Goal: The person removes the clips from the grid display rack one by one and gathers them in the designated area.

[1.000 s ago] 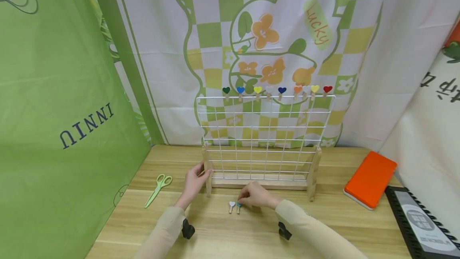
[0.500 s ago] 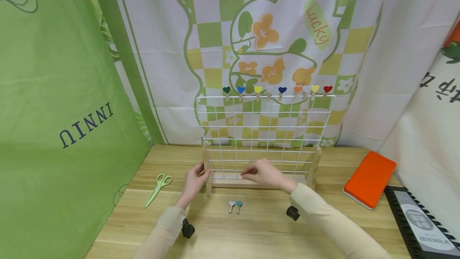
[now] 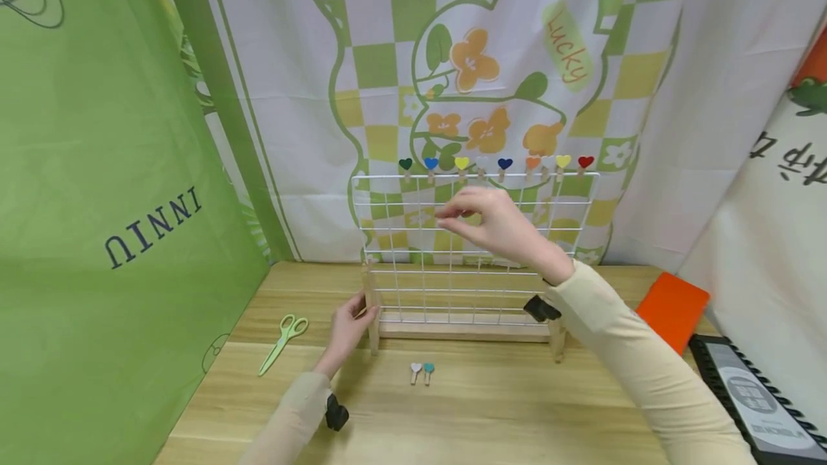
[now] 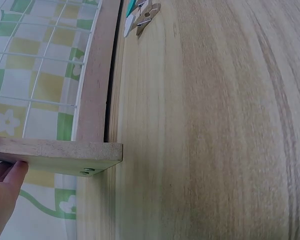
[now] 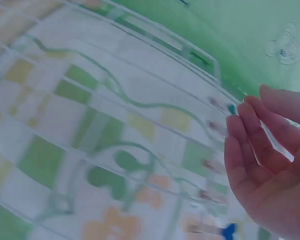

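A white wire grid (image 3: 420, 250) stands upright in a wooden stand (image 3: 465, 327) on the table. Several heart-topped pegs (image 3: 505, 164) are clipped along its top wire. My left hand (image 3: 362, 311) grips the stand's left post (image 3: 371, 307); the left wrist view shows its fingers (image 4: 2, 185) under the wooden foot (image 4: 55, 155). My right hand (image 3: 454, 212) is raised in front of the grid's upper half, fingers (image 5: 255, 145) relaxed, holding nothing. A white-heart peg (image 3: 416, 372) and a teal-heart peg (image 3: 428, 371) lie side by side on the table in front of the stand.
Light green scissors (image 3: 283, 341) lie left of the stand. An orange box (image 3: 672, 306) and a black-edged binder (image 3: 749, 397) sit at the right. Green cloth (image 3: 97, 235) hangs at the left; a patterned curtain hangs behind the grid.
My right hand left the two pegs on the table and rose up in front of the grid towards its top wire. The left hand stayed on the post.
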The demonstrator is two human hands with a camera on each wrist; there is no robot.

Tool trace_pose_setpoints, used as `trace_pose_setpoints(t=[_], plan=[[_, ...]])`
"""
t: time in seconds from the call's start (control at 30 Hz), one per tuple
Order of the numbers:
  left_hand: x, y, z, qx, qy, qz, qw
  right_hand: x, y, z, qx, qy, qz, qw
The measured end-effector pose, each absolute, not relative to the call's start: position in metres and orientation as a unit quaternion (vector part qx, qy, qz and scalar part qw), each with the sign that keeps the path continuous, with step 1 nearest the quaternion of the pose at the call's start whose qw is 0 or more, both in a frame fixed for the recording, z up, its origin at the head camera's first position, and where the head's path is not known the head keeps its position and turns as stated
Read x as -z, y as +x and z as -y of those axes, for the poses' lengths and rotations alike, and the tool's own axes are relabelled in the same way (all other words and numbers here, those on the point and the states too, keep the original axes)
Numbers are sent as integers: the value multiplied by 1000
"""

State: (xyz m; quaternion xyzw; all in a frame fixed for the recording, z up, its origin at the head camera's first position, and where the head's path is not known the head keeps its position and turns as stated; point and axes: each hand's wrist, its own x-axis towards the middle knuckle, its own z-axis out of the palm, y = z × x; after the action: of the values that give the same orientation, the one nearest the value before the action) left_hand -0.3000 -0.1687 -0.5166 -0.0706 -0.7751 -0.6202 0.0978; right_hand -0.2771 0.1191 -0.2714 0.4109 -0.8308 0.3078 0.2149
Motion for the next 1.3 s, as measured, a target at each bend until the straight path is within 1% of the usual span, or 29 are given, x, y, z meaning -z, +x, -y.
trace_pose_setpoints(t=[0.1, 0.2, 0.3, 0.4, 0.67, 0.87, 1.03, 1.3], plan=[[515, -299, 168, 624, -71, 772, 97, 239, -281, -117, -308, 413, 821, 247], [515, -298, 167, 625, -73, 771, 100, 215, -287, -112, -303, 413, 815, 270], [515, -299, 167, 625, -73, 771, 102, 199, -297, -105, -293, 410, 817, 280], [516, -299, 167, 625, -72, 771, 103, 189, -306, -96, -275, 408, 827, 273], [514, -298, 165, 621, -75, 774, 103, 181, -323, -79, -228, 399, 862, 216], [494, -283, 162, 618, -77, 777, 95, 185, -330, -73, -198, 384, 883, 183], [482, -274, 161, 619, -86, 775, 95, 188, -332, -71, -188, 388, 881, 193], [486, -278, 163, 622, -91, 772, 97, 188, -328, -68, -205, 384, 871, 226]])
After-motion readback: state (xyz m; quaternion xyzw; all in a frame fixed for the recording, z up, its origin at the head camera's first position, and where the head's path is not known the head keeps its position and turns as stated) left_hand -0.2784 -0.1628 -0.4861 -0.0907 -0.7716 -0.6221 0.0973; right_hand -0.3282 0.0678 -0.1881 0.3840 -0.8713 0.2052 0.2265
